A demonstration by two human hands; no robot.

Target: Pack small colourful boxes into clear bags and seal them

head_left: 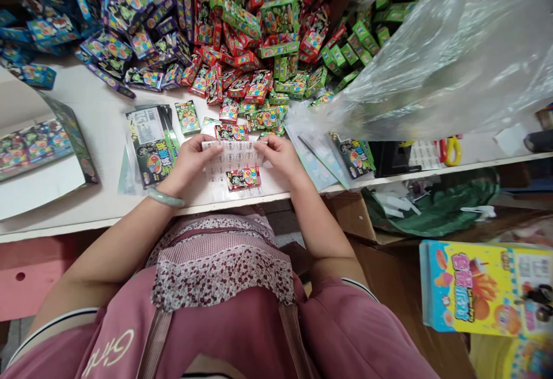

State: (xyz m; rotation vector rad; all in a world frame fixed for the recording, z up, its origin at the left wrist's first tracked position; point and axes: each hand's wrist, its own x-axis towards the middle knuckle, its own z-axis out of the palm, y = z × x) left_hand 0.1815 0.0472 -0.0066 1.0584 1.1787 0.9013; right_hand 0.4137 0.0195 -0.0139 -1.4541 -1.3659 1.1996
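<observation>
Sticker sheet (233,157), seemingly pinched by left hand (190,160) and right hand (279,154).

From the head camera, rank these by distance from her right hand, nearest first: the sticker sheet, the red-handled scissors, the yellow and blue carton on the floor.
1. Sticker sheet: held at its right edge by the right hand.
2. Red-handled scissors: farther right on the table.
3. Yellow and blue carton: lower right, below table level.
</observation>
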